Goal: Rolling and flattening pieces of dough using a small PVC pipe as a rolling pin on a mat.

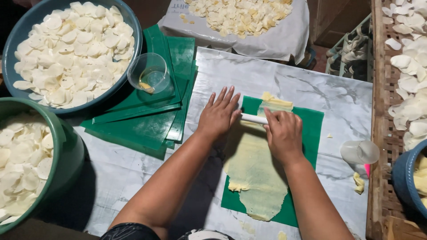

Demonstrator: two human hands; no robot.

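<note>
Rolling a white pin (254, 118) over yellow dough (255, 171) on a green sheet (311, 129).

Dough spread flat and thin on the sheet, in the middle of the marble table (284, 75). Left hand (219, 115) open, fingers straight, palm pressing down on the pin. Right hand (283, 134) curled over the pin's other end. Just beside: a stack of green sheets (147, 120) with a clear cup (149, 72) on top. Farther left, bowls (18, 35) full of white slices (73, 49).
</note>
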